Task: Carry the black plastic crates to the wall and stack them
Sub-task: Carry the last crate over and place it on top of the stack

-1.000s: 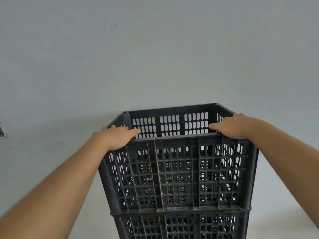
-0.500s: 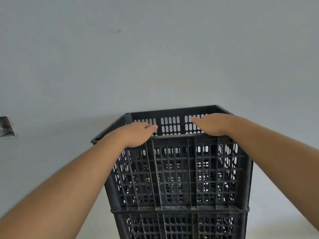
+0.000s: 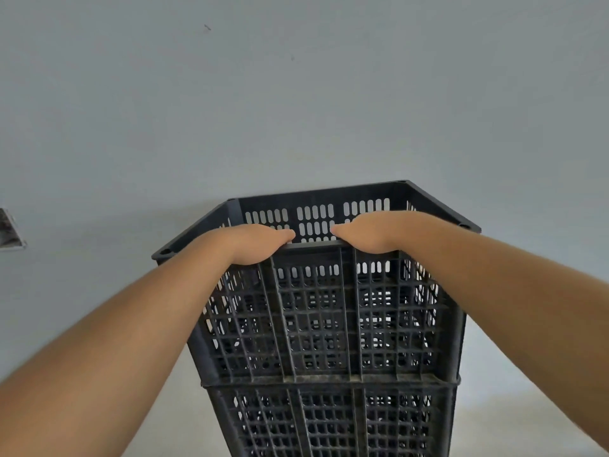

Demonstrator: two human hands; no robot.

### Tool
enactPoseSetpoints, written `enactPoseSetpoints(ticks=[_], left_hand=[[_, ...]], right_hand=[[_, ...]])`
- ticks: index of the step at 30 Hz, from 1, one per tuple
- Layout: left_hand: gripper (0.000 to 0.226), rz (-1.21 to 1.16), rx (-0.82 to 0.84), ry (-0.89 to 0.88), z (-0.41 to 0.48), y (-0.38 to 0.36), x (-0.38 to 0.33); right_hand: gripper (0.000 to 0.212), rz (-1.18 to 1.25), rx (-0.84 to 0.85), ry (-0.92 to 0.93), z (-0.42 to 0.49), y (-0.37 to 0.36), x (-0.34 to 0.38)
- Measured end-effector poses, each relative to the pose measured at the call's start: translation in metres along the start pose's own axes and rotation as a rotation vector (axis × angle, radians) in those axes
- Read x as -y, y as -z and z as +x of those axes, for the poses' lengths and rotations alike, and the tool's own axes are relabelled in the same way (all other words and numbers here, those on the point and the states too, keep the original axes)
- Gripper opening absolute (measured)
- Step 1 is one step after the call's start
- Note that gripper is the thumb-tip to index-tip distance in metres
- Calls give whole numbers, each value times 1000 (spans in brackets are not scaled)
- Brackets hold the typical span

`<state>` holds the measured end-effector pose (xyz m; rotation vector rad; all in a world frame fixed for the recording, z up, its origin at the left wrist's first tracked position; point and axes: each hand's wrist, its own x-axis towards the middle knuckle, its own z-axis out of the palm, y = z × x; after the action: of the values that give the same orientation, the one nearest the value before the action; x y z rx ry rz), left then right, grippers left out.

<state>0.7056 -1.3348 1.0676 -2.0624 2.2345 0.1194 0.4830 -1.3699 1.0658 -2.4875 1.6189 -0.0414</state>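
Note:
A black plastic lattice crate [image 3: 316, 324] sits on top of a second black crate [image 3: 333, 423], and the stack stands against the pale grey wall [image 3: 296, 110]. Both my hands lie palm down on the near rim of the top crate. My left hand [image 3: 260, 240] rests left of the rim's middle, its fingers pointing right along the rim. My right hand [image 3: 369, 230] rests right of the middle, fingers pointing left. The fingertips are a short gap apart. The thumbs are hidden behind the rim. The bottom of the lower crate is cut off by the frame.
A small metal-framed plate [image 3: 10, 229] is fixed to the wall at the far left. A strip of lighter floor [image 3: 514, 427] shows to the right of the stack, at the foot of the wall.
Both hands have slid inward along the near rim from its corners to its middle. The crates stay stacked, though they shift in the view as my head moves.

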Motion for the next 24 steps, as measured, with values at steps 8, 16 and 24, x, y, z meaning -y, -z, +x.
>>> enactPoseSetpoints(ticks=[8,16,24], left_hand=[[63,-142,-129,125,26,26,45],[62,-88,-162,104,89,46,117],[75,-67,-109,6,146,16,169]], right_hand=[[63,-25,-34,-70,34,32,-36],[69,-72,-129,-163,98,51,-79],[91,-223,-65,-246,121,34,-124]])
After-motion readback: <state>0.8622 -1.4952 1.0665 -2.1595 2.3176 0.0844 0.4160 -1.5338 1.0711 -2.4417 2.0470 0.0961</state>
